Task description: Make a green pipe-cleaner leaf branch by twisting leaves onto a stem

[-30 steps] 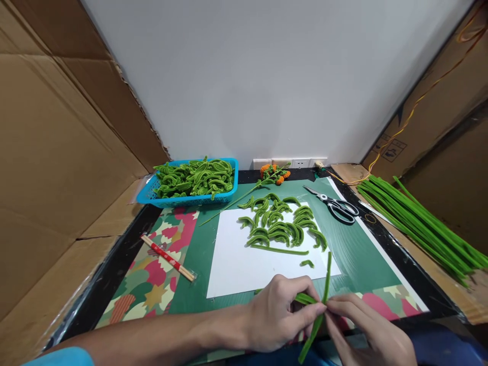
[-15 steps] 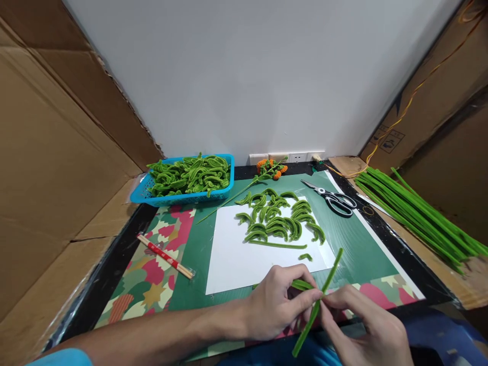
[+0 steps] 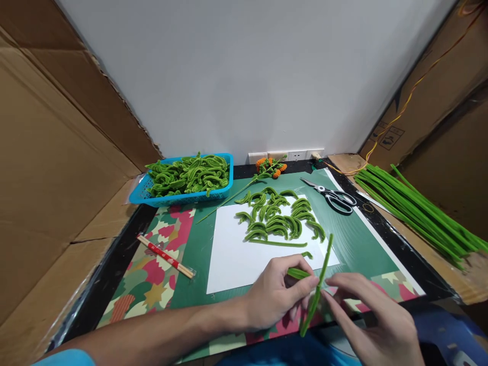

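My left hand (image 3: 280,292) is closed on green pipe cleaners. One long green pipe cleaner (image 3: 325,264) stands steeply from its fingertips, its lower end over the table's front edge. Another short green piece (image 3: 298,273) lies across inside the fingers. Just right of the long strand is my right hand (image 3: 369,310), thumb and forefinger parted with nothing visible between them. Beyond, bent green pipe cleaner pieces (image 3: 278,223) lie in rows on white paper (image 3: 229,264). A straight green strand (image 3: 278,243) and a small bent piece (image 3: 306,254) lie nearer me.
A blue basket (image 3: 183,199) full of green pieces stands back left. An orange flower stem (image 3: 263,175) lies behind the paper. Black-handled scissors (image 3: 331,195) rest at right, beside a bundle of long green pipe cleaners (image 3: 415,213). Wrapped chopsticks (image 3: 165,255) lie left.
My right thumb and forefinger have come apart from a pinch at the strand and moved slightly right. The long pipe cleaner has turned more upright in my left hand.
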`<state>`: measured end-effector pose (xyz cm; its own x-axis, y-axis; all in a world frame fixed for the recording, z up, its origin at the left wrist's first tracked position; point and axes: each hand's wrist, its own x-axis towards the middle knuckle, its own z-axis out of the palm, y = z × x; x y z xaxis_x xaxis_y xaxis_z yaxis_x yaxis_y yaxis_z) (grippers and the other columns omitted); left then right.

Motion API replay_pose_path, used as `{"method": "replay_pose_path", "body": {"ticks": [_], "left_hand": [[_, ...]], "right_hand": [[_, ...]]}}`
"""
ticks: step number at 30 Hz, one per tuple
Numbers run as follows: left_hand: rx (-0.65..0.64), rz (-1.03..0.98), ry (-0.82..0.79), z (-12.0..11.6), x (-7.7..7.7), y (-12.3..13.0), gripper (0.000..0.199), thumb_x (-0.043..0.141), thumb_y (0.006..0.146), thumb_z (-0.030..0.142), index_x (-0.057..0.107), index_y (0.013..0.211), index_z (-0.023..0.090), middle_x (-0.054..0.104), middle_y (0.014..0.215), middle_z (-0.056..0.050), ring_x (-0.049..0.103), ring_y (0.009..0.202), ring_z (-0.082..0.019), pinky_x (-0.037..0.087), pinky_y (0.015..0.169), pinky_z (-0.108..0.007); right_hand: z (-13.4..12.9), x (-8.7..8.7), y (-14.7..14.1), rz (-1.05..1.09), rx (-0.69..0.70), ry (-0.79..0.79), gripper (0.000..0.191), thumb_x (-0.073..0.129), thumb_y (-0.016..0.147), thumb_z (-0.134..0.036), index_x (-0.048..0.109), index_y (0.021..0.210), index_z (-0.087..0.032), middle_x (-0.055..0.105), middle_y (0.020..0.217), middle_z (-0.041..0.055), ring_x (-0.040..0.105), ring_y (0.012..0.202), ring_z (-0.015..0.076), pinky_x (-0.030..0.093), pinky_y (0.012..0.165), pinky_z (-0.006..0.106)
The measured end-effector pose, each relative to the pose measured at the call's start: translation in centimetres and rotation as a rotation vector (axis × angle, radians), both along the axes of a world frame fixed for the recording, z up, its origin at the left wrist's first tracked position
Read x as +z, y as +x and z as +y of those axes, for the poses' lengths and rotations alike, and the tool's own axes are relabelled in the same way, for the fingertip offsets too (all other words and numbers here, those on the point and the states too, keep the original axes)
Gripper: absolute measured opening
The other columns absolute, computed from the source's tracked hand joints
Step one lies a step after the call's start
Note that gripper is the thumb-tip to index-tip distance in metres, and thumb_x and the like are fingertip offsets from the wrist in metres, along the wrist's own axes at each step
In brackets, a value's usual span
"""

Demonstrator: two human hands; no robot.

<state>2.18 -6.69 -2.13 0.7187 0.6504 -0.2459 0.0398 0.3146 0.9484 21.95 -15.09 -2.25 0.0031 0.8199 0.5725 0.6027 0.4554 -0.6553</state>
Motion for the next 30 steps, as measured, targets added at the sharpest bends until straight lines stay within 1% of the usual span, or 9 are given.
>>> {"method": "replay_pose_path", "body": {"ticks": [2,4,8,13,16,20,22,25,30], "left_hand": [[0.001,-0.010,-0.010,0.1,0.1,0.0,0.041,0.068,0.102,0.059,0.059,0.100,0.019,0.063,0.065,0.004,0.053,0.043,-0.008,0.040,0.039,-0.015],[-0.023,-0.014,-0.018,0.1,0.4,0.0,0.042,0.068,0.102,0.060,0.059,0.101,0.019,0.064,0.067,0.004,0.055,0.043,-0.008,0.041,0.039,-0.015],[-0.050,-0.041,-0.049,0.2,1.1,0.0,0.044,0.079,0.094,0.058,0.059,0.098,0.019,0.065,0.070,0.003,0.057,0.045,-0.008,0.043,0.041,-0.015],[-0.072,-0.048,-0.021,0.3,2.2,-0.3,0.044,0.081,0.093,0.057,0.063,0.102,0.018,0.069,0.072,0.000,0.058,0.048,-0.009,0.046,0.044,-0.017],[-0.049,-0.036,0.062,0.5,2.6,-0.4,0.039,0.084,0.091,0.050,0.067,0.100,0.016,0.067,0.071,0.000,0.059,0.054,-0.009,0.048,0.051,-0.017],[0.027,-0.009,0.182,0.9,2.7,-0.4,0.031,0.085,0.091,0.041,0.076,0.095,0.012,0.061,0.066,0.002,0.053,0.054,-0.008,0.040,0.050,-0.017],[0.044,-0.008,0.206,1.1,2.7,-0.4,0.030,0.085,0.090,0.040,0.079,0.095,0.011,0.064,0.069,-0.001,0.055,0.053,-0.008,0.040,0.050,-0.019],[0.070,-0.010,0.302,1.4,3.1,-0.6,0.029,0.084,0.092,0.040,0.084,0.095,0.012,0.072,0.079,-0.005,0.062,0.059,-0.012,0.045,0.053,-0.021],[0.014,0.001,0.519,2.1,4.7,-1.1,0.026,0.077,0.097,0.034,0.088,0.095,0.011,0.072,0.078,-0.008,0.061,0.066,-0.014,0.044,0.057,-0.023]], "right_hand": [[0.1,-0.1,0.3,-0.069,-0.036,0.088,0.027,0.070,0.098,-0.005,0.072,0.121,-0.018,0.079,0.100,0.0067,0.078,0.075,0.0155,0.064,0.071,0.022],[0.1,-0.3,0.5,-0.154,-0.028,0.145,0.032,0.068,0.098,0.000,0.073,0.124,-0.018,0.081,0.105,0.0082,0.080,0.085,0.0174,0.065,0.078,0.024],[0.1,-0.4,1.0,-0.216,0.018,0.185,0.031,0.068,0.098,0.002,0.076,0.121,-0.018,0.082,0.108,0.0093,0.081,0.091,0.0186,0.065,0.082,0.026],[0.0,0.5,1.1,-0.220,0.013,0.201,0.029,0.070,0.098,-0.001,0.077,0.121,-0.018,0.082,0.108,0.0093,0.081,0.091,0.0196,0.065,0.082,0.028],[0.0,1.0,0.8,-0.222,-0.004,0.230,0.030,0.071,0.098,-0.001,0.078,0.122,-0.018,0.081,0.108,0.0092,0.080,0.088,0.0191,0.064,0.079,0.028],[0.3,1.1,0.5,-0.201,-0.027,0.288,0.029,0.071,0.097,0.002,0.079,0.117,-0.017,0.080,0.103,0.0086,0.078,0.083,0.0170,0.062,0.074,0.027],[0.4,1.0,0.4,-0.195,-0.021,0.314,0.029,0.071,0.096,0.003,0.080,0.115,-0.016,0.080,0.101,0.0085,0.077,0.083,0.0168,0.061,0.072,0.027],[0.7,1.0,0.5,-0.224,-0.019,0.346,0.030,0.071,0.095,0.003,0.081,0.117,-0.016,0.080,0.100,0.0087,0.077,0.083,0.0179,0.061,0.070,0.028],[0.9,1.8,0.4,-0.304,0.016,0.352,0.032,0.067,0.096,0.003,0.080,0.120,-0.014,0.082,0.102,0.0111,0.080,0.086,0.0211,0.063,0.073,0.031]]}}
